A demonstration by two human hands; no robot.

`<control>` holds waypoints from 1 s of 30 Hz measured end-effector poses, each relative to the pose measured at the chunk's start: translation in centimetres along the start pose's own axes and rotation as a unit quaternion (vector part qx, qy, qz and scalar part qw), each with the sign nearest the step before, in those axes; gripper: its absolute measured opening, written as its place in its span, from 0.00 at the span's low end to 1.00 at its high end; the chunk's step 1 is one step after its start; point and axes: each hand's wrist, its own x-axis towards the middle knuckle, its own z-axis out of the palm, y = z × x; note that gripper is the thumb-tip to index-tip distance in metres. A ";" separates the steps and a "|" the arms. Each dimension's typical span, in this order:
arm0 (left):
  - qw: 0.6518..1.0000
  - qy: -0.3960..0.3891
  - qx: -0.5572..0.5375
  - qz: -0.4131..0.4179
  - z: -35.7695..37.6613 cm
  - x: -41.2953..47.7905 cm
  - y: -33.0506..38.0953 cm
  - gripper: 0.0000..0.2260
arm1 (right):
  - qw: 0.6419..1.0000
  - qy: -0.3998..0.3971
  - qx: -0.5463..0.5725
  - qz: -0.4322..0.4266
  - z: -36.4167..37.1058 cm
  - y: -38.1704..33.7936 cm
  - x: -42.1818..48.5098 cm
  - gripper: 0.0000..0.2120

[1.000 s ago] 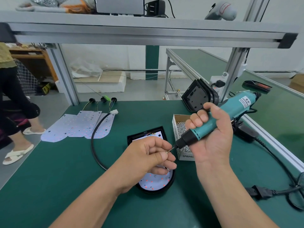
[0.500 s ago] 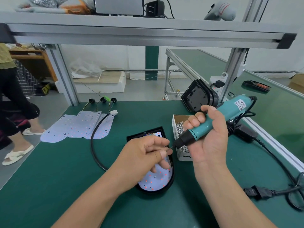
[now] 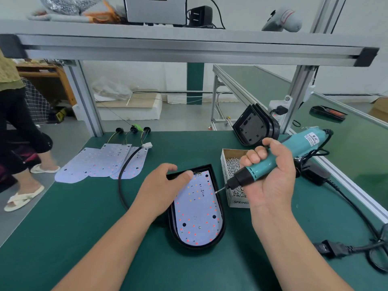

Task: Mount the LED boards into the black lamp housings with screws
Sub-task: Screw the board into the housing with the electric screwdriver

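A black lamp housing lies on the green bench with a white LED board seated inside it. My left hand rests on the housing's far left corner, fingers relaxed, thumb touching the board's top edge. My right hand grips a teal electric screwdriver. A small screw sits on its bit tip, just above the board's right edge. One screw sits in the board near its rounded end.
An open cardboard box of screws stands right of the housing. Spare LED boards with wires lie at the back left, empty black housings at the back right. The power cable runs along the right. A person stands at far left.
My left hand let go of the screw at the bit and moved left onto the housing's corner. The screwdriver tip dropped toward the board's right edge with the screw on it.
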 end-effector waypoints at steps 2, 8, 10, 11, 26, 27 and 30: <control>0.999 -0.029 0.025 0.013 0.4 0.0 0.2 0.16 | 1.000 -0.004 -0.005 -0.002 0.0 0.0 0.1 0.04; 0.994 -0.108 0.004 0.008 0.2 -0.4 0.2 0.16 | 0.998 -0.030 -0.040 -0.031 -0.5 -0.1 0.4 0.02; 0.994 -0.109 0.009 0.004 0.3 -0.3 0.3 0.15 | 0.996 -0.042 -0.068 -0.045 -0.4 0.2 0.5 0.03; 0.994 -0.108 0.014 0.004 0.3 -0.3 0.4 0.14 | 0.994 -0.049 -0.083 -0.051 -0.3 0.4 0.6 0.02; 0.994 -0.099 0.041 0.014 0.5 -0.3 0.7 0.14 | 0.978 -0.087 -0.175 -0.068 -0.4 2.2 0.5 0.05; 0.994 -0.099 0.043 0.014 0.5 -0.3 0.7 0.14 | 0.978 -0.085 -0.176 -0.067 -0.4 2.2 0.5 0.05; 0.994 -0.100 0.047 0.016 0.5 -0.3 0.7 0.14 | 0.978 -0.091 -0.177 -0.066 -0.2 2.2 0.4 0.04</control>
